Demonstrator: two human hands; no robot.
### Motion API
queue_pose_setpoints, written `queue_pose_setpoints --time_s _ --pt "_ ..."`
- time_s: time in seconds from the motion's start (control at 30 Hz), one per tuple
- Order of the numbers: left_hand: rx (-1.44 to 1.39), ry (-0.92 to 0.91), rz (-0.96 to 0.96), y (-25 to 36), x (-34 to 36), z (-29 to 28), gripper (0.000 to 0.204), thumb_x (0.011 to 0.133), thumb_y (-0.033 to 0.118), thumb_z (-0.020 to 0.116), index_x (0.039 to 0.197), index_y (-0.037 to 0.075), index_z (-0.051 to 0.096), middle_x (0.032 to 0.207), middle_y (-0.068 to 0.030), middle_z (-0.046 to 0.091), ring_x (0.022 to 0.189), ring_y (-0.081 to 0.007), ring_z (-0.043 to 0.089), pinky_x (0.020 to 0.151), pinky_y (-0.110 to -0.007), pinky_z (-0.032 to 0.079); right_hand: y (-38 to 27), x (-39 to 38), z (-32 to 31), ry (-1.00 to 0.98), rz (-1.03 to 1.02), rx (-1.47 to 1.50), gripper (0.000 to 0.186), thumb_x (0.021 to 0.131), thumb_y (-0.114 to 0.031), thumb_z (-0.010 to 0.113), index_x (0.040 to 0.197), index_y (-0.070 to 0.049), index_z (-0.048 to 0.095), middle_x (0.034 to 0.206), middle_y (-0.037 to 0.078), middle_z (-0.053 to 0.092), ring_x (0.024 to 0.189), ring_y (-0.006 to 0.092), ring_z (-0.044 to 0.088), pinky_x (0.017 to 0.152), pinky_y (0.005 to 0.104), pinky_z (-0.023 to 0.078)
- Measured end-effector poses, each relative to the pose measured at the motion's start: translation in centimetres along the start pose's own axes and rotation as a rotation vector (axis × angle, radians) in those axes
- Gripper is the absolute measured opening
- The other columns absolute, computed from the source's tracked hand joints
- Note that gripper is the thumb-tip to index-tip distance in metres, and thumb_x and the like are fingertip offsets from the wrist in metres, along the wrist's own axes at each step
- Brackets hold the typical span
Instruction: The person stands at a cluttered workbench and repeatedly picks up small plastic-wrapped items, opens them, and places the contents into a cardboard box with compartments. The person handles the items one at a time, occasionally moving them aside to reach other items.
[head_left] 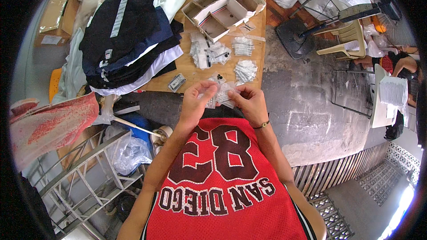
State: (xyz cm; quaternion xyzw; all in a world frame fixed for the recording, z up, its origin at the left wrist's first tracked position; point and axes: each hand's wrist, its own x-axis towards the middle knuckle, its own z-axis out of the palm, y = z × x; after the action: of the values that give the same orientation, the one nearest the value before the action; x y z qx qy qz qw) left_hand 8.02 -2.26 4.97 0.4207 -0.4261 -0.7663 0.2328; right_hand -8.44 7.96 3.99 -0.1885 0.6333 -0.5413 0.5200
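Both hands, left hand [195,102] and right hand [250,103], pinch small clear printed plastic packets [221,92] with closed fingers.

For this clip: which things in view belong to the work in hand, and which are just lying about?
In hand:
- small clear plastic packets, held by left hand and right hand
- piles of similar clear packets on the wooden table
- open cardboard tray boxes

Lying about:
- stack of folded dark and white garments
- beige plastic chair
- tape roll
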Motion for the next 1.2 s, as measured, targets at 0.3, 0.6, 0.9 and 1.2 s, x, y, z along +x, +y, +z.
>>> queue_pose_setpoints --time_s 0.3,0.6,0.9,1.2 --pt "0.007 0.178 0.021 -0.9 0.5 -0.3 0.021 0.097 0.018 0.069 0.103 -0.002 0.066 0.094 -0.0103 0.072 0.071 -0.0180 0.070 0.061 -0.028 0.060 1.4 0.9 -1.1 0.070 0.028 0.125 0.026 0.098 -0.023 0.069 0.088 0.002 0.071 0.072 -0.001 0.063 0.062 0.0067 0.055 0.055 0.0244 0.043" --pt "-0.011 0.184 0.024 -0.9 1.5 -1.2 0.021 0.098 0.018 0.068 0.106 -0.001 0.064 0.094 -0.0123 0.073 0.073 -0.0228 0.074 0.060 -0.029 0.059 5.1 9.3 -6.3 0.249 -0.287 -0.413 0.024 0.090 -0.023 0.074 0.093 0.001 0.074 0.074 0.007 0.070 0.061 0.0192 0.063 0.060 0.0341 0.051" --pt "0.043 0.158 0.011 -1.7 1.8 -0.7 0.021 0.099 0.014 0.066 0.109 -0.004 0.062 0.102 -0.0148 0.071 0.075 -0.0239 0.074 0.061 -0.030 0.061 3.6 9.3 -5.1 0.119 -0.178 -0.373 0.032 0.093 -0.028 0.072 0.109 -0.001 0.072 0.093 0.012 0.075 0.081 0.0199 0.070 0.071 0.0345 0.054" --pt "-0.075 0.149 -0.041 -2.1 2.7 -1.6 0.027 0.102 0.012 0.056 0.125 -0.001 0.053 0.116 -0.0178 0.069 0.084 -0.0260 0.074 0.069 -0.033 0.061 1.0 12.6 -2.2 -0.030 -0.189 -0.142 0.017 0.093 -0.015 0.072 0.096 0.001 0.073 0.079 0.003 0.071 0.064 0.0080 0.060 0.057 0.0245 0.048"
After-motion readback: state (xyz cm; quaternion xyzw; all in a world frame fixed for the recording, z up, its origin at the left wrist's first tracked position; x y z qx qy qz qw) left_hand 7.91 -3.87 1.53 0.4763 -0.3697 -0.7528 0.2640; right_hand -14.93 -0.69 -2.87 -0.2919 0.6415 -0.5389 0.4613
